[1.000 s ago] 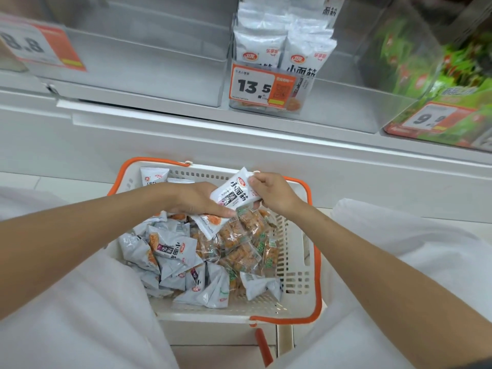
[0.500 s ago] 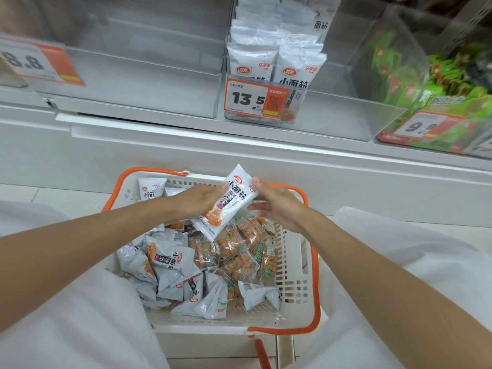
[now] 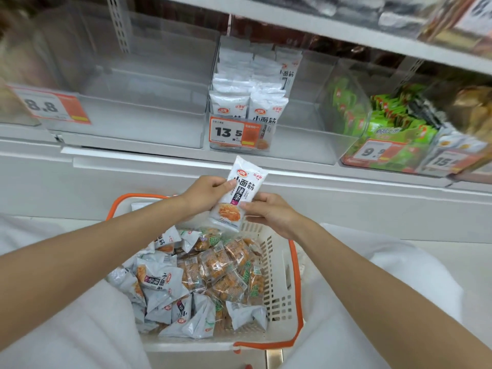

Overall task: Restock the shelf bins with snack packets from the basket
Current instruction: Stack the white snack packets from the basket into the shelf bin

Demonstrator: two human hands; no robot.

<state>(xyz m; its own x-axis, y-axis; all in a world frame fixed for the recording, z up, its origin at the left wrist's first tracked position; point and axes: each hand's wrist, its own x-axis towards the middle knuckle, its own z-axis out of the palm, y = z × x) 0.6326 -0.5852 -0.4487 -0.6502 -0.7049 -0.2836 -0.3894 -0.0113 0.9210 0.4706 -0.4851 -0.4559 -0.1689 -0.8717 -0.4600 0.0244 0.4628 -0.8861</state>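
I hold one white snack packet [image 3: 241, 193] upright above the basket's far edge. My left hand [image 3: 206, 194] grips its left side with the thumb on the front. My right hand [image 3: 269, 211] pinches its lower right corner. Below sits a white basket with an orange rim [image 3: 295, 265], holding several grey-white packets and clear packets of orange snacks. Straight ahead on the shelf stands a clear bin [image 3: 300, 145] with a row of the same white packets [image 3: 267, 109] behind a 13.5 price tag.
A clear bin [image 3: 138, 126] with an 8.8 tag lies to the left of the white packets. Green packets [image 3: 394, 129] fill the bin at the right, behind a 9.9 tag. An upper shelf board [image 3: 319, 25] overhangs the bins. The white shelf base runs below them.
Both hands have lifted the white packet from just above the basket and turned it upright, closer to the shelf. My view has tilted up, showing more of the shelf.
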